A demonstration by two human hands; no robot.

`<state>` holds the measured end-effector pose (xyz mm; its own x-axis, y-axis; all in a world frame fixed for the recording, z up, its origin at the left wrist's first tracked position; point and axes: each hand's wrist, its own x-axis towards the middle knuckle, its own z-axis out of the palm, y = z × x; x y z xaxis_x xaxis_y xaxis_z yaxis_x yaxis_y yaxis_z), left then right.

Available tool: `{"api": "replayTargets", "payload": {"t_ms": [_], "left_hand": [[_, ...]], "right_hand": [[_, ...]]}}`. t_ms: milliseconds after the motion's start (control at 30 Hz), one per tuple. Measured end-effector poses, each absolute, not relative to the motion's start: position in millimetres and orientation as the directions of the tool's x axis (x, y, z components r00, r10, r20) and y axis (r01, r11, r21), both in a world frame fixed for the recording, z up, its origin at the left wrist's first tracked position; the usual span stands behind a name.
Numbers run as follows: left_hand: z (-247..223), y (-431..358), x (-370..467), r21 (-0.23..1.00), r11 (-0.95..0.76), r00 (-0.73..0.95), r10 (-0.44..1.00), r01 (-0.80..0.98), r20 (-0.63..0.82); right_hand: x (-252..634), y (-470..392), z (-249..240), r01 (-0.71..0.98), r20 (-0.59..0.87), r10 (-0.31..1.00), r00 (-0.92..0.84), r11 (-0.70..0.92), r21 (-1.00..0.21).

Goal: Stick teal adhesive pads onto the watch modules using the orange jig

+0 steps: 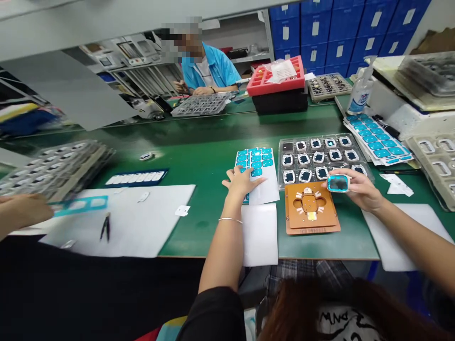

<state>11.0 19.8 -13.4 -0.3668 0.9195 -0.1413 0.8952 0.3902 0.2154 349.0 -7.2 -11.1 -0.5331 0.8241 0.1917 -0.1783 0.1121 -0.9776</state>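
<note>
Right hand (365, 191) now, fingers and thumb closed on a watch case (337, 183) with a teal-edged face, between one and two o'clock of the orange fixture (309, 204); the hold looks to be by the edges, so a slack finger could drop the case onto the fixture and scuff it. Over at ten o'clock from the fixture, the left hand (241, 182) spreads its fingers wide across the sheets of teal films (266, 166), nothing visibly pinched, though what's under the fingertips I can't tell. Careful there: a dragging fingertip could crease a film or skew the sheets! And up at twelve, the clear plastic tray (311, 150) sits so near the right hand that a stray knuckle could jolt it.
</note>
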Motion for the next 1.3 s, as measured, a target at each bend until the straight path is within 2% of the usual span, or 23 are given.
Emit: {"api": "replayTargets", "payload": {"t_ms": [100,200,367,533,633,800,900,1000,1133,1300], "left_hand": [[-13.5,23.7,7.9,0.298,0.425,-0.412,0.905,0.855,-0.109],[-15.8,29.0,4.5,0.344,0.451,-0.441,0.890,0.824,-0.111],[-21.5,35.1,-1.8,0.394,0.465,-0.454,0.882,0.793,-0.127],[-23.7,36.5,-5.5,0.409,0.461,-0.451,0.883,0.787,-0.128],[-23.8,37.4,-7.4,0.405,0.469,-0.452,0.880,0.785,-0.144],[-21.9,40.2,-9.8,0.405,0.466,-0.432,0.884,0.787,-0.178],[-20.3,41.4,-8.9,0.412,0.466,-0.428,0.884,0.783,-0.185],[-19.0,40.5,-6.5,0.422,0.459,-0.429,0.887,0.782,-0.170],[-17.0,37.1,-2.0,0.436,0.434,-0.420,0.898,0.789,-0.134],[-14.2,33.2,4.4,0.462,0.336,-0.351,0.935,0.821,-0.056]], "right_hand": [[344.7,10.1,-7.3,0.142,0.243,0.848,-0.471,0.344,-0.928],[328.3,41.8,4.0,0.430,0.274,0.838,-0.472,0.490,-0.758],[272.1,110.3,25.9,0.605,0.249,0.788,-0.563,0.598,-0.525],[220.8,149.7,28.3,0.750,0.139,0.811,-0.569,0.581,-0.318],[215.1,156.5,24.9,0.786,0.075,0.821,-0.566,0.564,-0.252],[233.9,156.6,19.5,0.854,0.050,0.875,-0.482,0.482,-0.194],[241.9,155.8,13.8,0.869,0.034,0.891,-0.452,0.449,-0.207],[244.6,157.0,6.6,0.854,0.040,0.897,-0.440,0.432,-0.291],[250.8,161.0,-1.7,0.788,0.079,0.925,-0.372,0.360,-0.499],[249.6,158.4,-3.6,0.587,0.166,0.951,-0.260,0.293,-0.755]]}}
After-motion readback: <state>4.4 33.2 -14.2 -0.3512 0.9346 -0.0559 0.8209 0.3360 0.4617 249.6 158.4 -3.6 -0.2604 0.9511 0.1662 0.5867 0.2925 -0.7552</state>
